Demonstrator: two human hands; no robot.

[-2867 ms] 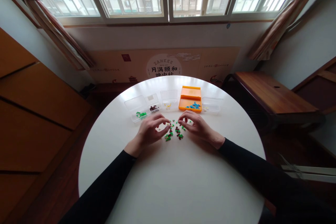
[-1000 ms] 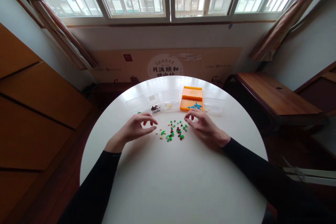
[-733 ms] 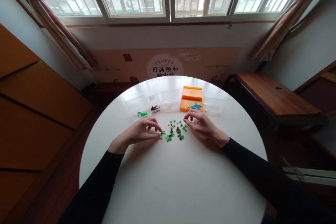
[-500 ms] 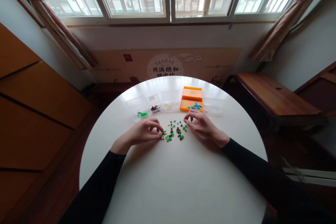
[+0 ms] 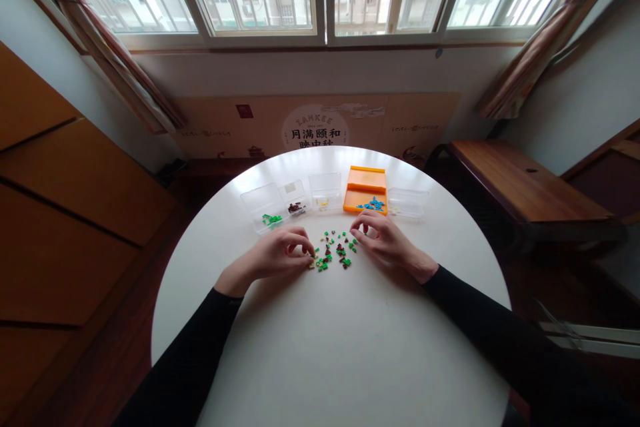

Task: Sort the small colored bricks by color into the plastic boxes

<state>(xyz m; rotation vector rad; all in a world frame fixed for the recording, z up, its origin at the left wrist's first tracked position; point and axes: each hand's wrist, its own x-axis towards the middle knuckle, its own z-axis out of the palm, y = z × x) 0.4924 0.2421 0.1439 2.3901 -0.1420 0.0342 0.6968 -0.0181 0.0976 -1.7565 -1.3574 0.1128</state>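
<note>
Small toy building bricks (image 5: 327, 257) in green, dark brown and pale yellow lie loosely between my two hands on the white round table (image 5: 350, 347). My left hand (image 5: 280, 252) is at the pile's left edge, thumb and index finger pinched together down among the bricks. A tiny brick seems to be in that pinch, mostly covered by the fingertips. To the right of the pile, just below the orange box, my right hand (image 5: 383, 243) has its thumb and index tips drawn close together. Whatever lies between them is too small to make out.
Behind the pile stand clear boxes with green bricks (image 5: 273, 219), brown bricks (image 5: 296, 207) and yellow bricks (image 5: 323, 203). An orange box (image 5: 365, 178) holds blue bricks (image 5: 374, 204). Another clear box (image 5: 410, 203) is at right. A wooden bench (image 5: 530, 180) stands beyond the table.
My left hand has shifted slightly right and down, its index finger closing toward the thumb at the bricks. My right hand stays almost still.
</note>
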